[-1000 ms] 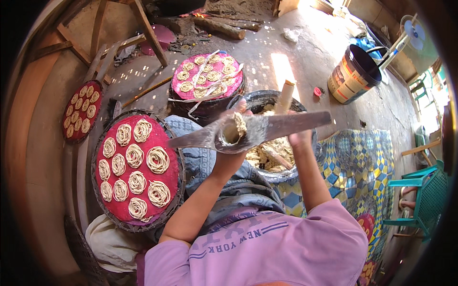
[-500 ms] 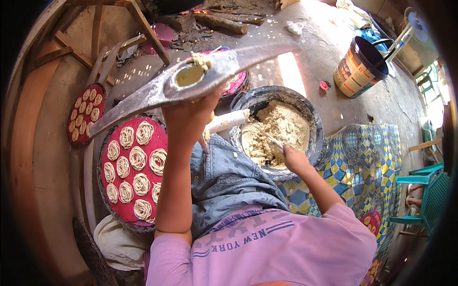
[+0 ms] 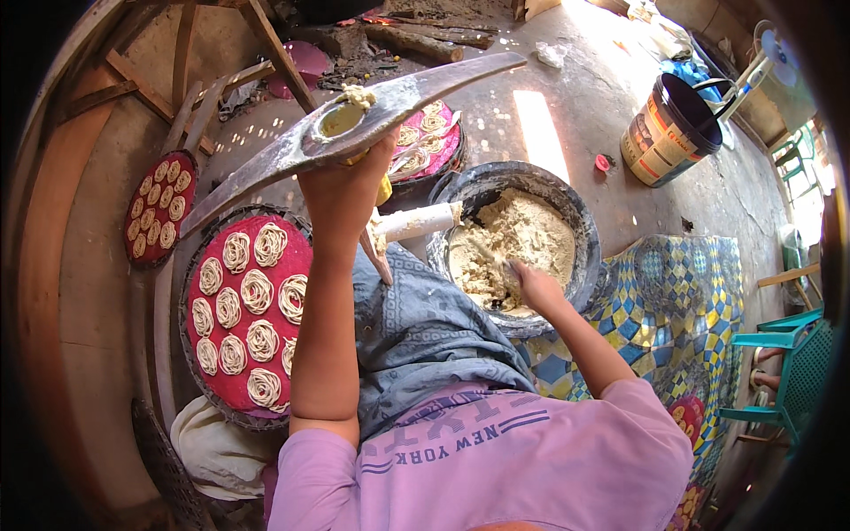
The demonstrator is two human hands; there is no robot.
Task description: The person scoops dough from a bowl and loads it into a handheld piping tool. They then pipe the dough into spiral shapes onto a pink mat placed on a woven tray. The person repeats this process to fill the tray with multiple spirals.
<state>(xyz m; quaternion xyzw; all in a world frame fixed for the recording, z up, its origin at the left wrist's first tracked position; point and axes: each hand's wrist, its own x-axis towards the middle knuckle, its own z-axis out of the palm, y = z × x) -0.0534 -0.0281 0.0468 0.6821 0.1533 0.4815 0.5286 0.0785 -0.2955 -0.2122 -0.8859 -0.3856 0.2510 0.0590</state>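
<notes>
My left hand (image 3: 350, 181) is closed around a long wooden hand press (image 3: 416, 99) just below its middle, holding it raised. The press has two tapering handles, a round opening in the centre and a lump of dough on the rim. My right hand (image 3: 538, 288) grips a spoon (image 3: 512, 265) whose end is in pale, crumbly dough (image 3: 536, 232). A dark basin (image 3: 588, 279) holds that dough. Between my hands, a white cylindrical plunger (image 3: 414, 223) on a wooden piece rests over my lap, its tip near the basin rim.
At left lies a round red tray (image 3: 285, 354) of coiled noodle nests; smaller such trays stand at far left (image 3: 149, 258) and beyond the press (image 3: 453, 150). A black bucket (image 3: 664, 137) stands at upper right. A patterned mat (image 3: 655, 310) and green chair (image 3: 804, 380) are at right.
The press has tilted and shifted slightly, its right handle swinging upward and left. My right hand has moved a little left, pushing the spoon deeper into the dough.
</notes>
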